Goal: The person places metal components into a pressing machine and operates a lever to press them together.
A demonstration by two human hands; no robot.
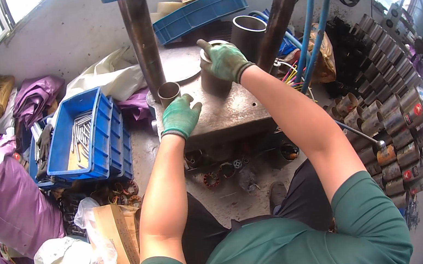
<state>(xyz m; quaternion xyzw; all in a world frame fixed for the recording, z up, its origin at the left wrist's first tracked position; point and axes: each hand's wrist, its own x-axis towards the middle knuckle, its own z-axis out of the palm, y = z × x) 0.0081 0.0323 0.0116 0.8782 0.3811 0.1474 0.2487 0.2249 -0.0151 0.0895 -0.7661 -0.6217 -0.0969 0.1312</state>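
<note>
My right hand (pixel 226 60), in a green glove, grips the top of a dark metal cylinder (pixel 213 83) standing upright on the steel press table (pixel 236 111). My left hand (pixel 179 116), also in a green glove, rests flat on the table with fingers apart, just in front of a short metal sleeve (pixel 168 92) standing by the left press column (pixel 142 38). A larger dark tube (pixel 247 32) stands behind the right hand.
Blue crates (pixel 85 135) with metal rods sit at the left, another blue crate (pixel 198 13) behind the press. Rows of metal cylinders (pixel 392 120) are stacked at the right. Purple and white bags and a cardboard box (pixel 117 235) lie on the floor at the left.
</note>
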